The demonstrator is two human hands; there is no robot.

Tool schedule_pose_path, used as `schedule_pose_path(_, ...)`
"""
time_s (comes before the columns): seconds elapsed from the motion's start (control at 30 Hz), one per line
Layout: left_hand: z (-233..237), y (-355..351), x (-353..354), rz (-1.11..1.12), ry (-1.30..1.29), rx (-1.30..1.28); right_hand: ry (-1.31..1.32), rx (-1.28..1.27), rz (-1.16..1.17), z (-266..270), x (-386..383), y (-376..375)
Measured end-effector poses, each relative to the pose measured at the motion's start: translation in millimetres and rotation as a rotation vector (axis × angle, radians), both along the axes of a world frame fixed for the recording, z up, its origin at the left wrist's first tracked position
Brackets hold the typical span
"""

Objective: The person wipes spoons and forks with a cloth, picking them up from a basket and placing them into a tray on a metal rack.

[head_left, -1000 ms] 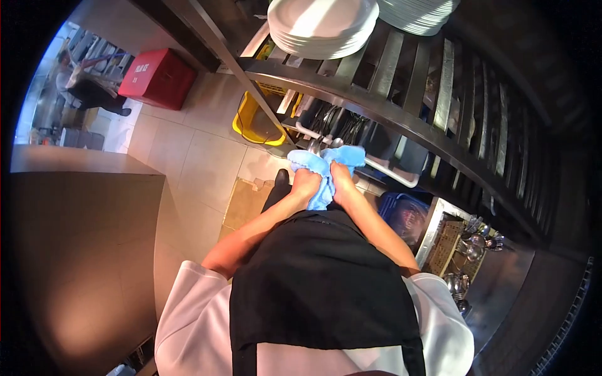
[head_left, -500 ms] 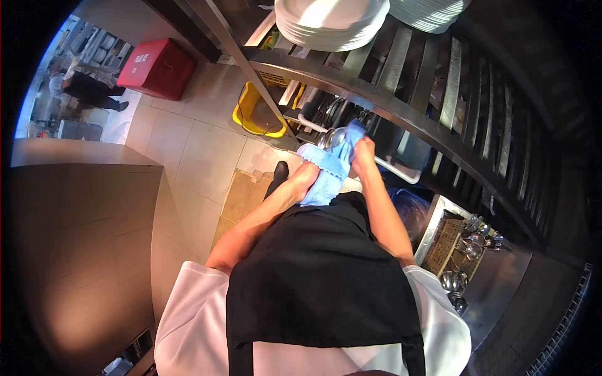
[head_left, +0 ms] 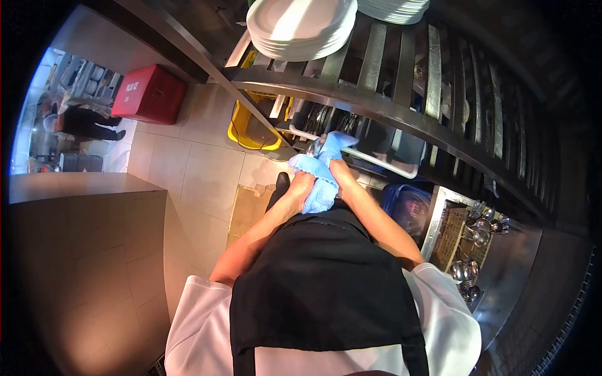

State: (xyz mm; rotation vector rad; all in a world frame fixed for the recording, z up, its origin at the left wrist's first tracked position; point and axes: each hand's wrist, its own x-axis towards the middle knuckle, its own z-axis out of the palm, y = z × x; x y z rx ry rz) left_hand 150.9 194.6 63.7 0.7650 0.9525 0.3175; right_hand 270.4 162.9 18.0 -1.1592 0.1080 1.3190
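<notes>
A light blue cloth (head_left: pixel 321 195) hangs between my two hands in front of the black apron. My left hand (head_left: pixel 303 186) is closed on its left side. On the other side, my right hand (head_left: pixel 340 175) is closed round the cloth, its fingers partly covered by it. Shiny metal cutlery (head_left: pixel 311 149) sticks out of the top of the cloth; which hand grips it underneath is hidden. Just beyond the hands is the white rim of a grey tray (head_left: pixel 382 164) on the lower shelf.
White plates (head_left: pixel 302 25) are stacked on the slatted metal shelf (head_left: pixel 370 103). A yellow bin (head_left: pixel 251 128) and a red box (head_left: pixel 149 94) stand on the floor. Spoons and ladles (head_left: pixel 478 233) lie in a basket (head_left: pixel 450 238) at right. Another person (head_left: pixel 88 120) stands at far left.
The view has shifted, with shelf and plates further left. My right hand has come lower and closer to my left hand, and the cloth's upper end has folded over to the right.
</notes>
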Motion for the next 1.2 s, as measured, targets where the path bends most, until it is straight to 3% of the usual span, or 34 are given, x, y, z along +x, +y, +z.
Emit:
schedule_pose_path(0.07, 4, 0, -4, 0.037, -0.055, -0.206, -0.098, 0.023, 0.180, -7, 23, 12)
schedule_pose_path(0.1, -4, 0, -5, 0.061, -0.047, -0.209, 0.108, 0.125, 0.221, -35, 44, 22)
schedule_pose_path(0.13, -3, -3, -6, 0.063, -0.045, -0.213, 0.305, 0.181, 0.180, -23, 57, 28)
schedule_pose_path(0.2, 2, -1, -7, 0.071, -0.010, -0.170, 0.254, 0.095, 0.105, -22, 62, 30)
schedule_pose_path(0.27, -18, 7, -10, 0.098, -0.048, -0.198, 0.203, 0.107, 0.202, -36, 48, 15)
schedule_pose_path(0.33, -22, 6, -13, -0.049, -0.118, -0.293, 0.209, 0.139, 0.174, -18, 27, -1)
schedule_pose_path(0.4, -25, -3, -12, -0.044, -0.125, -0.317, -0.031, 0.137, 0.227, -44, 25, 0)
schedule_pose_path(0.47, -24, -14, -11, -0.052, -0.126, -0.349, -0.035, 0.019, 0.196, -43, 46, 11)
schedule_pose_path(0.5, -21, -13, -11, -0.059, -0.125, -0.354, 0.093, 0.156, 0.211, -42, 54, 15)
schedule_pose_path(0.53, -17, -13, -12, -0.066, -0.120, -0.362, 0.235, 0.112, 0.112, -41, 57, 17)
schedule_pose_path(0.6, -6, -2, -7, -0.090, -0.117, -0.364, 0.133, 0.179, 0.246, -32, 56, 8)
schedule_pose_path(0.67, 2, 6, 2, -0.114, -0.120, -0.373, -0.104, 0.086, 0.189, -34, 34, -1)
schedule_pose_path(0.73, 1, 7, 7, -0.139, -0.119, -0.398, -0.074, 0.134, 0.220, -39, 37, -5)
schedule_pose_path(0.8, -2, 11, 7, -0.215, -0.172, -0.394, -0.510, 0.014, 0.239, -45, 51, 10)
schedule_pose_path(0.83, 7, 9, 12, -0.149, -0.094, -0.284, -0.604, -0.045, 0.154, -24, 56, 15)
schedule_pose_path(0.87, 14, 8, 14, -0.086, -0.014, -0.170, -0.533, -0.018, 0.058, -19, 56, 22)
schedule_pose_path(0.93, 8, 11, 16, -0.040, -0.032, -0.116, -0.888, -0.115, -0.040, -16, 46, 24)
schedule_pose_path(0.97, 14, 11, 17, 0.039, -0.020, -0.061, -0.856, -0.200, -0.021, -17, 37, 25)
schedule_pose_path(1.0, 16, 11, 16, 0.121, -0.004, -0.015, -0.530, -0.003, -0.051, -6, 26, 22)
schedule_pose_path(1.07, -1, 13, 7, 0.146, -0.013, -0.032, -0.309, 0.105, 0.003, -19, 30, 21)
schedule_pose_path(1.13, 0, 7, 3, 0.055, 0.060, 0.112, -0.354, 0.089, -0.163, -35, 45, 21)
schedule_pose_path(1.17, -22, 4, 0, 0.029, 0.114, 0.253, -0.354, -0.019, -0.197, -33, 45, 16)
schedule_pose_path(1.2, -7, 0, 2, -0.159, 0.455, 0.398, -0.253, -0.032, -0.156, -40, 38, 2)
